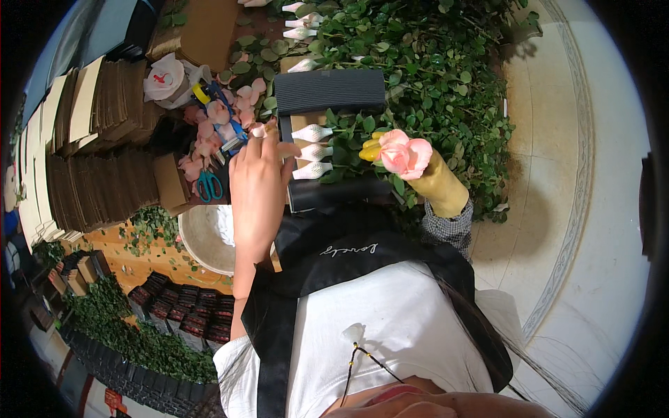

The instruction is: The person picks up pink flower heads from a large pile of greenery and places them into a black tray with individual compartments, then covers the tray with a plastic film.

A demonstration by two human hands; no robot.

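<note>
My left hand [259, 171], bare, reaches over a pile of pink petals [206, 143], with a small pale pink petal [258, 132] at its curled fingertips. My right hand [428, 182], in a yellow glove, is closed on a pink rose [404, 155], held bloom up. Between my hands, several white netted buds [313, 152] lie in a column on a board, with leafy stems reaching right. Above them lies a dark ribbed block [329, 89]. Teal scissors [209, 185] and a blue-handled tool [224, 129] lie left of my left hand, among the petals.
Stacks of cardboard [97, 184] stand at left. Dense rose foliage [446, 63] covers the upper right of the worktable. A pale bucket [205, 240] sits below the scissors. Dark packed bundles [178, 310] and greenery are at lower left. Tiled floor [557, 209] lies at right.
</note>
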